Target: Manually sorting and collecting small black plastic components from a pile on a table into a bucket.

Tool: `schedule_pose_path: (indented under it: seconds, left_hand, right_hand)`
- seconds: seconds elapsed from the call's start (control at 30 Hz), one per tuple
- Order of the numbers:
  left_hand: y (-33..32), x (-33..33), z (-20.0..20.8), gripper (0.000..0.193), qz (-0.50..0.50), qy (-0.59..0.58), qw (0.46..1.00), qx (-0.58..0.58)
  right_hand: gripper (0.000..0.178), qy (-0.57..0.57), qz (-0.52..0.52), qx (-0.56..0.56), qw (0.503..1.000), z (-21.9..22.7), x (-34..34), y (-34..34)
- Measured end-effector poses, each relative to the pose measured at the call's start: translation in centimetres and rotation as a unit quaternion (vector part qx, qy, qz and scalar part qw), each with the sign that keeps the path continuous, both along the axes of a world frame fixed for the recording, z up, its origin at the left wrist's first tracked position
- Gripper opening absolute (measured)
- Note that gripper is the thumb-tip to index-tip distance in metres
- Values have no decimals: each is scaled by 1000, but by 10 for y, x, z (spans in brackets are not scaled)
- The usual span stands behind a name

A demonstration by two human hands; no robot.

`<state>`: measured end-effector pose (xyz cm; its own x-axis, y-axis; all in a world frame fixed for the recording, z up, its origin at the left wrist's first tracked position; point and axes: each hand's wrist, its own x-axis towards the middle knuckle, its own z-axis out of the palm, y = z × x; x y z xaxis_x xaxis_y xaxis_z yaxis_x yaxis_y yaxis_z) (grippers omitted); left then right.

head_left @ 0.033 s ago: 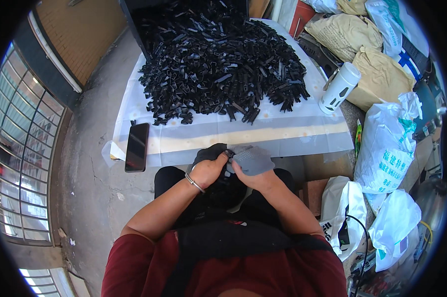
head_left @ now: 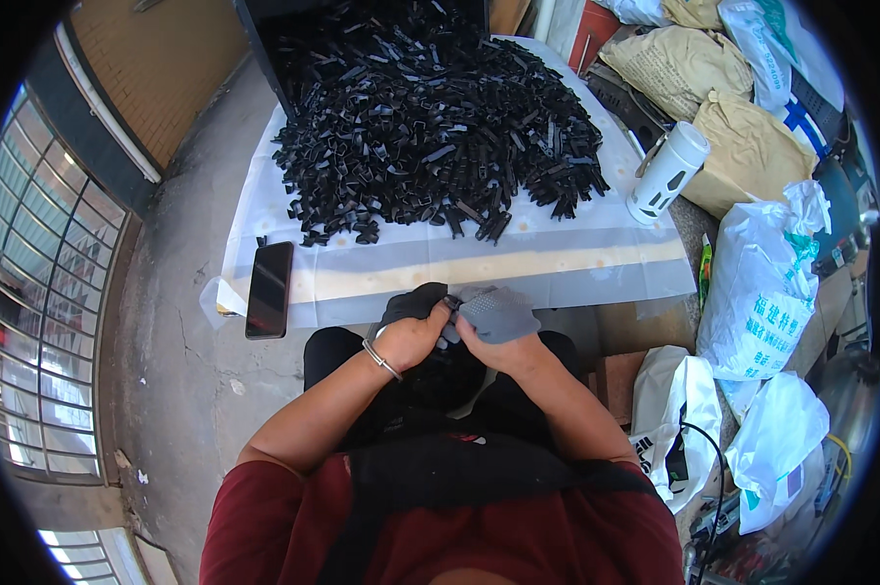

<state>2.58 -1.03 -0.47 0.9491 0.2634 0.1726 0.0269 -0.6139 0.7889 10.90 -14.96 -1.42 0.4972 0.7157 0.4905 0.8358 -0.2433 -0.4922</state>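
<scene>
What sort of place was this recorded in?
Likely a small informal workshop: a heap of small black parts on a covered table, filled sacks piled alongside, and a bare concrete floor.

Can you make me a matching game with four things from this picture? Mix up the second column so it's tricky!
Things:
1. phone
2. bottle
3. bracelet
4. black pieces

Where or how:
A. around the wrist of the left hand
B. in a big heap on the table
C. white, by the table's right edge
D. flat at the table's near left corner

Right pairs: 1-D, 2-C, 3-A, 4-B
</scene>
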Motion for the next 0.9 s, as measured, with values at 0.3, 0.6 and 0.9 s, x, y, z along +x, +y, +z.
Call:
schedule_pose_path:
  seconds: [0.3,0.6,0.9]
  left_hand:
    - [9,-5,10,29,-59,-46,995,64]
    - [13,-10,20,41,26,34,988,-150]
    - [12,-11,25,42,33,24,989,-141]
  right_hand:
    - [27,176,82,-22,981,14,2,4]
    - [23,-27,18,8,999,30,-17,-11]
    - [17,-163,-46,-23,985,35,-22,-7]
